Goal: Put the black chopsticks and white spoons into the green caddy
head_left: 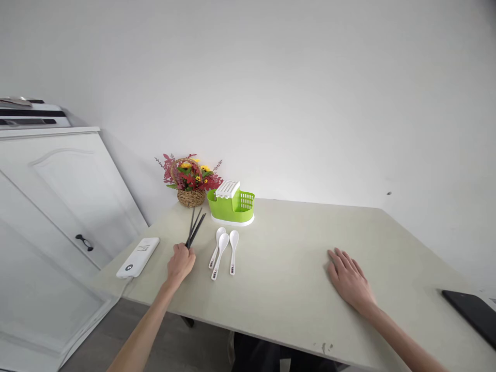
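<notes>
My left hand [180, 262] is closed around the near ends of several black chopsticks [196, 227], which fan out toward the back of the table. Just to the right of that hand lie three white spoons [223, 248] side by side, bowls pointing away from me. Behind them stands a green plastic cutlery holder [232, 205] with a white slotted lid part. My right hand [349, 279] lies flat and open on the beige table [287, 289], palm down, holding nothing.
A wicker basket of red and yellow flowers [189, 181] stands at the back left by the wall. A white power bank [138, 257] lies near the left edge. A black tablet [473, 312] rests at the right edge. A white cabinet [58, 206] stands left of the table.
</notes>
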A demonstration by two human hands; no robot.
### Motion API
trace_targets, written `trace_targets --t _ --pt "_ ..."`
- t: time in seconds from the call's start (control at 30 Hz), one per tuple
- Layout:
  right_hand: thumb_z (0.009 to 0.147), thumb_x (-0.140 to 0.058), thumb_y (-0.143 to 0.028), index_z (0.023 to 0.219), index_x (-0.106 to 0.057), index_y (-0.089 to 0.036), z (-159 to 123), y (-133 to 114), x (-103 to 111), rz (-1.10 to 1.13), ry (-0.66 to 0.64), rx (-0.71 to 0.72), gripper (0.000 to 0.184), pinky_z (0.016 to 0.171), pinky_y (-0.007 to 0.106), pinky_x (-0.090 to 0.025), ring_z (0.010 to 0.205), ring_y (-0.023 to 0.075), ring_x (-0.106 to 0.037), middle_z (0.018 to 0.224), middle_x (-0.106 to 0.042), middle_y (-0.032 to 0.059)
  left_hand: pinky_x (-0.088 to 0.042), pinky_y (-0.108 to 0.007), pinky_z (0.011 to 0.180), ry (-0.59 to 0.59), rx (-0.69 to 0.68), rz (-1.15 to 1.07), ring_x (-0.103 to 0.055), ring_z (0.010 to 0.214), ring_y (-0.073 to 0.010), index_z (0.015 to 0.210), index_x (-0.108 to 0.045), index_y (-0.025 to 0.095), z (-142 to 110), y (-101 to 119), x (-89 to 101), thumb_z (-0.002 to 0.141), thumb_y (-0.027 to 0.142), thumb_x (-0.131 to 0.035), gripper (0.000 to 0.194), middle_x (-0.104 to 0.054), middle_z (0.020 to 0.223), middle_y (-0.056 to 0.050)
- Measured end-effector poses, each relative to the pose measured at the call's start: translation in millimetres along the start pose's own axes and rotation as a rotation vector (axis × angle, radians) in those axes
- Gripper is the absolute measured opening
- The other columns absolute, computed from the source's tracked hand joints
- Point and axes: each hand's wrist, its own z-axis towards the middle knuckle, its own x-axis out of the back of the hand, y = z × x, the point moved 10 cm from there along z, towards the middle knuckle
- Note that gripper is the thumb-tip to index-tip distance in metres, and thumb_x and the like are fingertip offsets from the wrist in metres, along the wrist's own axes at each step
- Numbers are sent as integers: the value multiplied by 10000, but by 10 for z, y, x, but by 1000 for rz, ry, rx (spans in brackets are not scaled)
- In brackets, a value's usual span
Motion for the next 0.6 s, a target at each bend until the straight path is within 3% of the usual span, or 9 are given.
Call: trace_targets --t 0.13,0.3,0.43,0.6 --pt "1022 -154 -433 1539 -482 -153 -3 -10 14 -5 7 1 672 1286 432 -175 1560 222 -276 1653 -400 71 -525 -383 788 154 2 -194 -693 992 -318 1088 -519 175 -3 -108 113 972 324 -278 307 -660 1081 -170" --pt "1022 -164 -431 1532 -488 -157 -13 -4 15 -3 10 2 663 1285 426 -172 1557 220 -284 1651 -404 73 -473 -307 618 272 -62 -633 -608 674 -231 936 -473 246 -50 -138 172 924 417 -400 185 -558 714 -4" --pt "1021 -165 -434 1533 -483 -163 -18 6 4 1 5 6 661 1283 431 -177 1560 220 -277 1654 -399 71 -489 -291 641 307 -46 -754 -621 725 -225 887 -526 239 -120 -128 199 871 537 -551 300 -594 724 -5" --pt "1023 -155 -438 1540 -474 -154 -21 21 4 5 6 3 671 1286 424 -174 1559 217 -278 1654 -398 72 -450 -270 553 327 -54 -800 -584 648 -209 707 -479 247 -115 -152 194 892 630 -527 428 -508 584 4"
